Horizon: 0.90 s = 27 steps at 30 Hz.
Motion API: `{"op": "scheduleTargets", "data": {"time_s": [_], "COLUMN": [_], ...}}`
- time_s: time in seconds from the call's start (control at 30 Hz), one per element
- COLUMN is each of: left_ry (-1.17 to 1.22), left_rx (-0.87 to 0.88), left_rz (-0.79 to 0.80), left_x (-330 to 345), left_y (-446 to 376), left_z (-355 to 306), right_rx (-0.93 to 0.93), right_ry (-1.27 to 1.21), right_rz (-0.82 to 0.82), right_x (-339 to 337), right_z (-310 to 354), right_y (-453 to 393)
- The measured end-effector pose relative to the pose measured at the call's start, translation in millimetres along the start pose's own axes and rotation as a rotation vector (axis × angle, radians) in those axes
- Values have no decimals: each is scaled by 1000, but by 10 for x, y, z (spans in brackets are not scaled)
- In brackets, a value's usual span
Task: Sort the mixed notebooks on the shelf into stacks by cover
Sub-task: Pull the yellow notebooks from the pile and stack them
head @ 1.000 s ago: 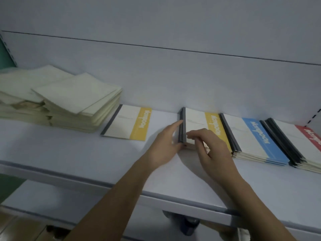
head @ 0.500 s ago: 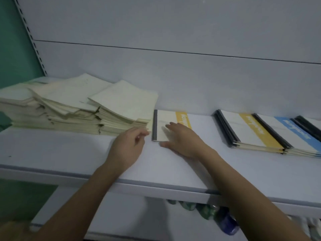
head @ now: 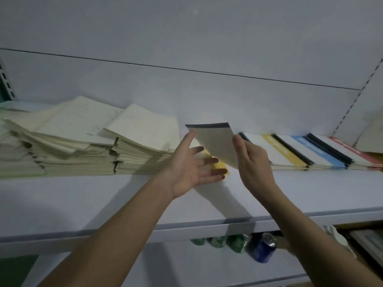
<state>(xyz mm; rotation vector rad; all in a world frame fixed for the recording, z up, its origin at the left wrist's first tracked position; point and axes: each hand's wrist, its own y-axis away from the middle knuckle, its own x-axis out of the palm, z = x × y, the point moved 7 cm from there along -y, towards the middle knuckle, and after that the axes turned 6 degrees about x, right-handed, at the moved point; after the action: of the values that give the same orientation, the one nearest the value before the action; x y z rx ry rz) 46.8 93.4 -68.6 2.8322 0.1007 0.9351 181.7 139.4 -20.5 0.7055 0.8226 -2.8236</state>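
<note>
A notebook (head: pixel 216 141) is lifted off the shelf and tilted, its plain grey side toward me and its dark spine on top. My right hand (head: pixel 253 164) pinches its right edge. My left hand (head: pixel 186 170) is open with spread fingers, the fingertips at the notebook's lower left, where a yellow strip (head: pixel 218 167) shows. To the right lie sorted stacks side by side: yellow-banded (head: pixel 279 154), blue-banded (head: pixel 317 151) and red-banded (head: pixel 350 149). A big loose pile of cream notebooks (head: pixel 83 146) fills the shelf's left.
The white shelf (head: pixel 103 204) has a front edge running below my forearms and a white back panel behind. On the lower shelf stand green cans and a blue can (head: pixel 262 248). More cream paper (head: pixel 371 139) lies at the far right.
The yellow-banded notebook that lay flat beside the cream pile has been raised by my right hand and turned back side toward me. My left hand has opened under it. The view shifted right.
</note>
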Motion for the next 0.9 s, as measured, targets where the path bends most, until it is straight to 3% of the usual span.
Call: {"op": "scheduleTargets", "data": {"time_s": [0.13,0.3,0.47,0.5,0.6,0.67,0.73,0.83,0.9], "left_ry": [87,-448,-845,-877,-904,-914,-881,-845,-786], "left_rx": [23,151,462,512,613,615,589,538,518], "left_rz": [2,-132,-387,-471,-629,-644,-640,-640,-628], "left_x": [196,85,-130,-208,-339,-366,-400,-441,-442], "left_y": [-123,-146,-69,-29,124,178,205,231,240], "left_z": [-226,-599,-1186,-1331,-1600,-1641,-1614,-1527,-1466], "right_rx": [-232,58,140,155,-6,-92,-109,-295,-321], "right_ry": [203,-228,-87,37,518,583,630,786,801], "right_rz": [121,385,-12,41,542,715,690,454,390], "right_x": [54,140,107,190,714,911,971,857,752], "right_z": [182,-90,-434,-522,-677,-643,-603,-507,-523], "right_y": [90,98,-146,-200,-176,-144,-179,-244,-295]}}
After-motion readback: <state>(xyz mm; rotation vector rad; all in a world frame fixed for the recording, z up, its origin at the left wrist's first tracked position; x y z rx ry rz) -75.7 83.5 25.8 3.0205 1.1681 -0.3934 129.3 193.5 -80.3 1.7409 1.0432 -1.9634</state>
